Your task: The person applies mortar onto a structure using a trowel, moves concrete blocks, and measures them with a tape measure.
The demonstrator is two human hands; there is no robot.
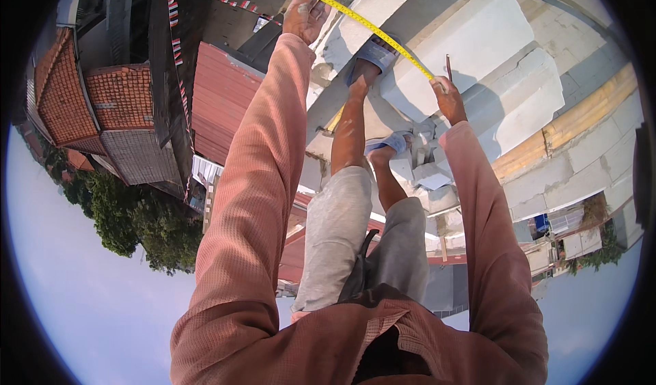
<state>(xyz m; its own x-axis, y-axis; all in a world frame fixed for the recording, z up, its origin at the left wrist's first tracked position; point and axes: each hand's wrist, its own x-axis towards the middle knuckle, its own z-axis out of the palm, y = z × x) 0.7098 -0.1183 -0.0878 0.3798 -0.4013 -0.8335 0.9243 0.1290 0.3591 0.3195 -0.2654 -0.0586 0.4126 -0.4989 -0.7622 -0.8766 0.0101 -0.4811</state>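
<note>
A yellow tape measure blade (372,28) stretches between my two hands, sloping down from upper left to right. My left hand (305,17) grips its far end beside the edge of a pale block. The other end runs into my right hand (449,101), which is closed; the tape's case does not show. A thin dark-red stick, like a pencil (448,67), stands up from the right fingers. Under the tape lie a pale block ledge (369,9) and large white blocks (465,36).
My sandalled feet (376,53) stand among the blocks, with broken block pieces (427,156) beside them. A block wall (581,170) with a yellowish beam (567,125) runs along the right. Left, beyond the edge, are a red metal roof (222,105), tiled roofs (119,98) and bunting (176,50).
</note>
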